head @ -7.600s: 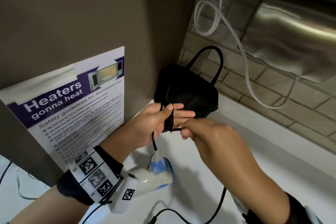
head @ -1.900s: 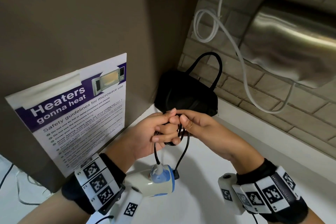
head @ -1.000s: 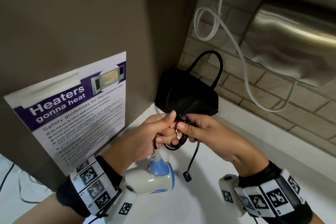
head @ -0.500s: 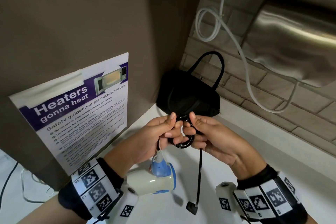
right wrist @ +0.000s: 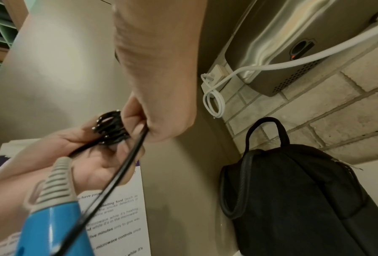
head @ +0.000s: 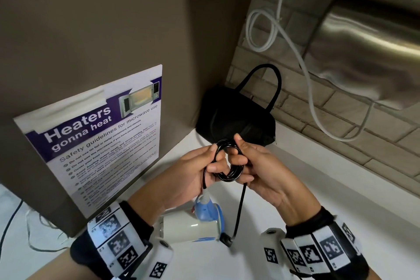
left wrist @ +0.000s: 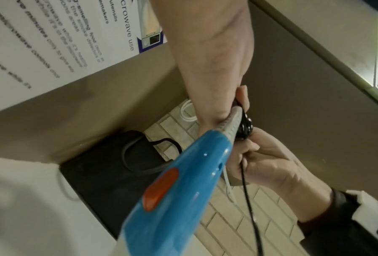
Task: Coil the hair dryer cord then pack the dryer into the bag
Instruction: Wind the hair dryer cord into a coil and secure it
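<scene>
The black cord is wound into a small coil (head: 229,161) held between both hands above the white counter. My left hand (head: 204,166) grips the coil's left side, and my right hand (head: 247,161) pinches its right side. A loose tail (head: 239,207) hangs from the right hand down to the plug (head: 227,239). The white and blue hair dryer (head: 195,223) hangs by its cord under the left hand, its blue handle (left wrist: 172,199) close in the left wrist view. The black bag (head: 236,118) stands in the corner behind the hands; in the right wrist view the bag (right wrist: 297,199) looks zipped.
A brown cabinet side with a microwave safety poster (head: 100,141) stands at the left. On the brick wall at the right hangs a steel hand dryer (head: 368,57) with a looped white cable (head: 295,52). White counter (head: 318,193) stretches to the right.
The coil has grown tighter and the loose tail shorter. The plug has swung down and left, now hanging beside the dryer's nozzle. Both hands stay on the coil.
</scene>
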`<act>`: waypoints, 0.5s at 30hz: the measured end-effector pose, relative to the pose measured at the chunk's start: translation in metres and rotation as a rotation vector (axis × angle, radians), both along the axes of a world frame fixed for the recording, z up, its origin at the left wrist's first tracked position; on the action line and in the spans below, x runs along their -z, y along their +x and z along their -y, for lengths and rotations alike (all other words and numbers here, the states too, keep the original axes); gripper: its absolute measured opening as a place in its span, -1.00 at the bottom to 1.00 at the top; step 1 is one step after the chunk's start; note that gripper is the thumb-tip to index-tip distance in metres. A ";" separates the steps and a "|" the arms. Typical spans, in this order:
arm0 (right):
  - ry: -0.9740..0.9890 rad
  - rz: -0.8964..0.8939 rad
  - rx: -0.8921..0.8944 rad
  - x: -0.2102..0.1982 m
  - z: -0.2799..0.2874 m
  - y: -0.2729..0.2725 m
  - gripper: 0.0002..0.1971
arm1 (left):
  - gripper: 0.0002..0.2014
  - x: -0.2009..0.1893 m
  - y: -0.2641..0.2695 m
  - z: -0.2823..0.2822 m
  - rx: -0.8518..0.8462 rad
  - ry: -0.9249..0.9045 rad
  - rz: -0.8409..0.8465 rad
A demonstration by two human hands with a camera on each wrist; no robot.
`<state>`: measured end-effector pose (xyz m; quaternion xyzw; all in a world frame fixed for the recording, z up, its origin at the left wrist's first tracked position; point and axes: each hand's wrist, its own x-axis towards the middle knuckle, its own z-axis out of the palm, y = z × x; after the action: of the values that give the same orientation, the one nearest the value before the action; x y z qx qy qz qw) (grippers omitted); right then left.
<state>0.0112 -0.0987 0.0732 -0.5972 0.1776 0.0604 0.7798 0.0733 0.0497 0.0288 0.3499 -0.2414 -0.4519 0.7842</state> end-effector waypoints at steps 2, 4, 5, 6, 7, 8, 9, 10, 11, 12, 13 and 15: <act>0.021 0.000 0.024 0.000 0.002 -0.001 -0.66 | -0.75 -0.001 -0.001 0.000 0.012 -0.024 -0.013; 0.060 -0.005 0.053 0.002 0.005 -0.001 -0.65 | -0.75 0.000 -0.001 0.001 0.016 0.001 0.034; 0.077 -0.007 0.061 0.003 0.006 -0.001 -0.65 | -0.76 0.001 -0.001 0.001 0.014 0.020 0.065; 0.085 -0.007 0.059 0.003 0.006 0.000 -0.65 | -0.78 0.001 -0.001 0.001 0.009 0.042 0.097; 0.081 -0.003 0.046 0.004 0.006 0.000 -0.66 | -0.79 0.002 -0.001 0.001 0.002 0.062 0.127; 0.064 0.004 0.028 0.006 0.005 0.000 -0.66 | -0.78 0.002 -0.001 0.001 -0.006 0.079 0.150; 0.034 0.014 0.006 0.006 0.005 -0.001 -0.66 | -0.78 0.003 0.000 0.000 -0.010 0.089 0.158; 0.000 0.024 -0.018 0.007 0.004 -0.001 -0.65 | -0.77 0.003 0.000 0.000 -0.013 0.091 0.148; -0.025 0.032 -0.041 0.006 0.004 -0.002 -0.64 | -0.77 0.003 0.001 0.000 -0.014 0.085 0.128; -0.028 0.033 -0.060 0.006 0.004 -0.003 -0.63 | -0.77 0.003 0.000 -0.001 -0.010 0.071 0.103; -0.005 0.026 -0.068 0.006 0.005 -0.003 -0.61 | -0.78 0.003 0.000 0.000 -0.007 0.055 0.077; 0.073 -0.004 -0.071 0.006 0.009 -0.003 -0.60 | -0.78 0.004 -0.003 0.004 -0.016 0.028 0.032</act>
<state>0.0081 -0.1077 0.0668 -0.5743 0.1556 0.0957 0.7980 0.0708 0.0458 0.0251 0.3700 -0.2445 -0.4435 0.7788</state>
